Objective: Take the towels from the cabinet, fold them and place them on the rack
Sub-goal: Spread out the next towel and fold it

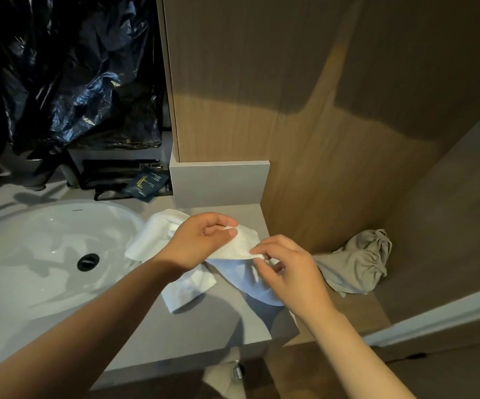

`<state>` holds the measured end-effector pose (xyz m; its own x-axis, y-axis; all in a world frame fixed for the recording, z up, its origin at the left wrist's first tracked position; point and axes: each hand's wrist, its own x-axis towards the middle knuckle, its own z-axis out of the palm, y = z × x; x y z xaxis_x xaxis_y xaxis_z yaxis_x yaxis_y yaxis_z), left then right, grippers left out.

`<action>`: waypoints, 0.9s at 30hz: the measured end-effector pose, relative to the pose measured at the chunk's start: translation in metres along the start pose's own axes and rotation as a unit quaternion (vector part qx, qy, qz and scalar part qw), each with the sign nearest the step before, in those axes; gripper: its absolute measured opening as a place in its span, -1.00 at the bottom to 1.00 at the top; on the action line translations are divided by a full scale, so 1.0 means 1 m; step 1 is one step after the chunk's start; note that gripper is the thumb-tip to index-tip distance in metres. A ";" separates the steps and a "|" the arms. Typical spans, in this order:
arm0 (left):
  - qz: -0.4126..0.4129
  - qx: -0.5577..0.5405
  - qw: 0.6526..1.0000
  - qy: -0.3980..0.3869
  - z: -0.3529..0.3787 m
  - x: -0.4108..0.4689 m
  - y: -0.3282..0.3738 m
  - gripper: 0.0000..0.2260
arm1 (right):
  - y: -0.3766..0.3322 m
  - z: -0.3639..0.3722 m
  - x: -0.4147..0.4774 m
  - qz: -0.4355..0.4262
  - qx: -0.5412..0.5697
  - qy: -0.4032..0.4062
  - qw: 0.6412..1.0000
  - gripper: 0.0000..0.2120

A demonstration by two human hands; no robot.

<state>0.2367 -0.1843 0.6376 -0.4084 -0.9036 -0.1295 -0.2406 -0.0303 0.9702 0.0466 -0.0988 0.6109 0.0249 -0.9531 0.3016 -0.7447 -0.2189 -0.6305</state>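
White towel (246,244) held above the counter (204,326), beside the sink (31,254). Left hand (201,240) and right hand (287,269) each pinch its upper edge, fingers curled — apparently stretching it straight for folding. No rack in view.

I'm standing at a bathroom vanity, possibly a hotel's. A white oval basin (31,254) with a black drain (88,262) is sunk into the left part of the grey countertop (198,326). White towels (186,286) lie just beside the basin's right rim. A dark printed sachet (146,184) sits at the countertop's back edge, and wood-grain panelling (261,110) rises behind and to the right.
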 end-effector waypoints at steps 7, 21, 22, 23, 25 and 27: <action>0.134 0.226 0.964 -0.033 -0.009 -0.018 -0.021 -0.76 | -0.008 -0.017 0.004 0.038 0.071 0.031 0.996 -0.92; 0.195 0.286 0.938 0.023 -0.028 -0.027 -0.021 -0.82 | -0.031 -0.091 0.010 0.071 0.086 0.255 0.960 -0.84; 0.195 0.268 0.943 0.029 -0.028 -0.028 -0.018 -0.84 | -0.028 -0.095 0.009 0.082 0.071 0.246 0.963 -0.85; 0.199 0.251 0.947 0.038 -0.026 -0.029 -0.014 -0.85 | -0.026 -0.098 0.009 0.093 0.054 0.230 0.967 -0.87; 0.211 0.225 0.950 0.055 -0.019 -0.031 0.002 -0.84 | -0.024 -0.101 0.008 0.103 0.014 0.197 0.975 -0.92; 0.227 0.209 0.949 0.062 -0.015 -0.032 0.021 -0.83 | -0.025 -0.105 0.007 0.108 -0.026 0.160 0.981 -0.82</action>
<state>0.2577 -0.1623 0.6655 -0.4540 -0.8265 0.3329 -0.4033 0.5238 0.7503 -0.0050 -0.0779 0.7041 -0.3420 -0.8600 0.3787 -0.7426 0.0004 -0.6698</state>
